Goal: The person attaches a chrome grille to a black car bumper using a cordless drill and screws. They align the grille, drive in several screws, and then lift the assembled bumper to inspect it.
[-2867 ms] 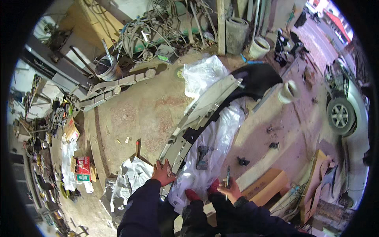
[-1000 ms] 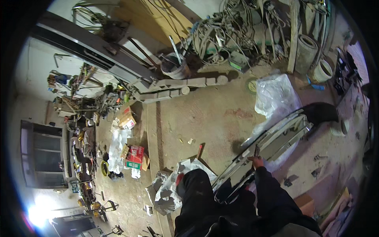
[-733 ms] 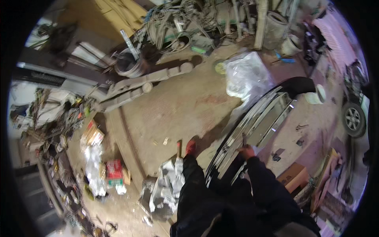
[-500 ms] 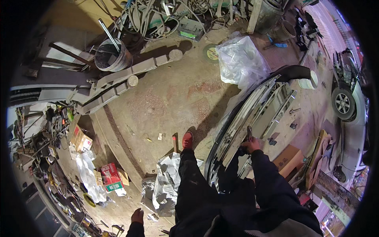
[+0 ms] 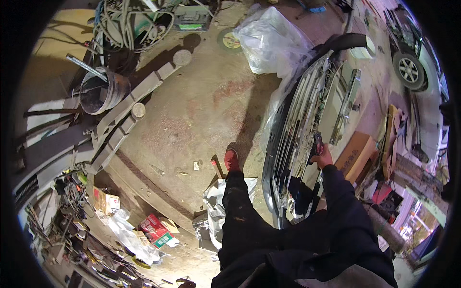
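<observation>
A car front bumper with a chrome slatted grille (image 5: 302, 115) lies lengthwise on the floor just right of my legs. My right hand (image 5: 324, 157) is over its near right part, fingers closed around a dark, narrow handheld object (image 5: 318, 140) that points away from me. The exact kind of object is too small to make out, and I cannot tell whether it touches the grille. Beside the grille's right side lies a separate chrome strip (image 5: 346, 108). My left hand is out of view.
Clear plastic sheeting (image 5: 271, 43) bunches at the bumper's far end. To the right are a cardboard box (image 5: 356, 153) and a car wheel (image 5: 409, 71). Left stand a bucket (image 5: 113, 91) and long beams (image 5: 129, 103). A red box (image 5: 156, 229) and silvery wrapping (image 5: 216, 204) lie near my feet.
The view has shifted, so the far things sit higher and further left. My left hand has left the view. My right hand still grips the dark object over the grille.
</observation>
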Motion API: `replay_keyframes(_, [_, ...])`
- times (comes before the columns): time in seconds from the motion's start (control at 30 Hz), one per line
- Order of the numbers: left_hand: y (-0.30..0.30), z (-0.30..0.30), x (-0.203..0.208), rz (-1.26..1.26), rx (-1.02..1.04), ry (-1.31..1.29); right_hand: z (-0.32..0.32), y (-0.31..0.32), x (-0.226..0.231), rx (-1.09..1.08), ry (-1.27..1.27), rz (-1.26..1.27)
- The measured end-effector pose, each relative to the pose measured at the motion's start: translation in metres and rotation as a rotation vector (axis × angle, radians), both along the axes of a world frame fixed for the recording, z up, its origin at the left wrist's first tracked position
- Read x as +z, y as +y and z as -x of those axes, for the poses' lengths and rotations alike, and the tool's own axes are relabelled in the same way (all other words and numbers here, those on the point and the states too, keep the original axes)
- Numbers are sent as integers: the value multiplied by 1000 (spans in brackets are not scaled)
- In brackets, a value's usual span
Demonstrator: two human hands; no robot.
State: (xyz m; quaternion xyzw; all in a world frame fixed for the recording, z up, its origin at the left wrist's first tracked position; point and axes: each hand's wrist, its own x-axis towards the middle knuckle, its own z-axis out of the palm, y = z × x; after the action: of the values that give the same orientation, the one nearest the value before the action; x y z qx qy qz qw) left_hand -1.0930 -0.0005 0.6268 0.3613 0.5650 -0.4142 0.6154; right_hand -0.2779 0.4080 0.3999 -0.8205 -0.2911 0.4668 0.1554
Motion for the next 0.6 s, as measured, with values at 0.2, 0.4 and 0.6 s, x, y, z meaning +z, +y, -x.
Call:
replay_keyframes(0.2, [39, 30, -9, 49, -107, -94, 9, -6, 5, 13, -72, -58])
replay_keyframes(0.4, [-3, 22, 3, 94, -194, -240, -3, -4, -8, 73, -191, 58])
replay_keyframes(0.6, [-45, 6, 9, 15, -402, -570, 7, 7, 18, 52, -49, 30])
